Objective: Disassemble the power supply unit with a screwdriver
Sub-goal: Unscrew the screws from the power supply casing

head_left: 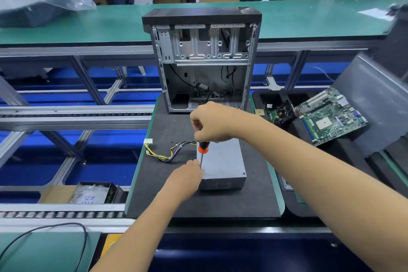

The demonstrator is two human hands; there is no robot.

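Lying flat on a dark mat point(167, 194) on the bench point(279, 201), the grey power supply unit point(223, 164) has its long axis running away from the person toward the open computer case point(203, 59), with its broad face up. Its cable bundle point(169, 152) of yellow and black wires leaves the far left corner and curls leftward over the mat, ending in a white connector point(148, 141).

A screwdriver point(202, 150) with a black and orange handle stands nearly upright, slightly tilted, its thin shaft pointing down at the unit's near left edge. The right hand point(212, 123) has its grip curled around the top of the handle. The left hand point(187, 178) lies against the unit's left side near the front corner, its fingertips point(195, 164) pressed together at the shaft's lower end; whether they pinch the shaft or merely touch it I cannot tell, and the tip is hidden behind them.

The case stands upright just beyond the unit at the mat's far edge, side panel off, loose cables inside. To the right a black tray point(309, 210) holds a green motherboard point(331, 115) and a fan part point(282, 112). To the left run conveyor rails point(75, 115), and a cardboard box point(79, 193) with plastic bags sits below.
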